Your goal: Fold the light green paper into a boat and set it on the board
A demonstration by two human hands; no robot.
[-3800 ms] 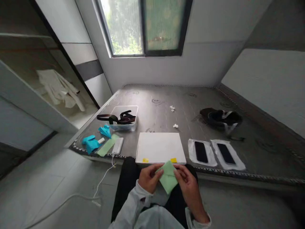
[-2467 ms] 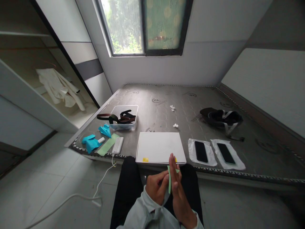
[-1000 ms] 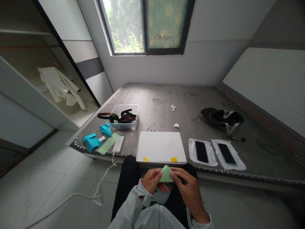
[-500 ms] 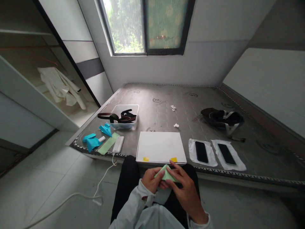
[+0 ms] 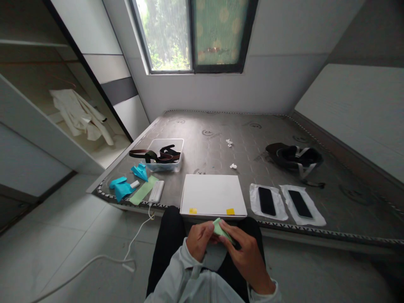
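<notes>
Over my lap, both hands are closed on a small folded green sheet (image 5: 218,228), paper or thin cloth. My left hand (image 5: 198,241) pinches its left side between thumb and fingers. From the right, my right hand (image 5: 245,249) grips the other edge, with its fingers along the top and the thumb below. A dark edge shows under the right fingers; I cannot tell what it is. Just beyond the hands, a flat white box (image 5: 213,193) with two yellow tabs lies at the mattress edge.
Two phones (image 5: 267,201) lie on white pouches to the right, near a black cap (image 5: 293,158). To the left are a corded power strip (image 5: 156,192), a green strip (image 5: 143,191), blue crumpled pieces (image 5: 122,188) and a clear bin (image 5: 167,167) with belts. White scraps (image 5: 233,166) lie behind the box.
The green sheet has been tilted and shows narrower between my fingers. My right fingers have drawn down off the box's front edge, and my left hand has turned slightly.
</notes>
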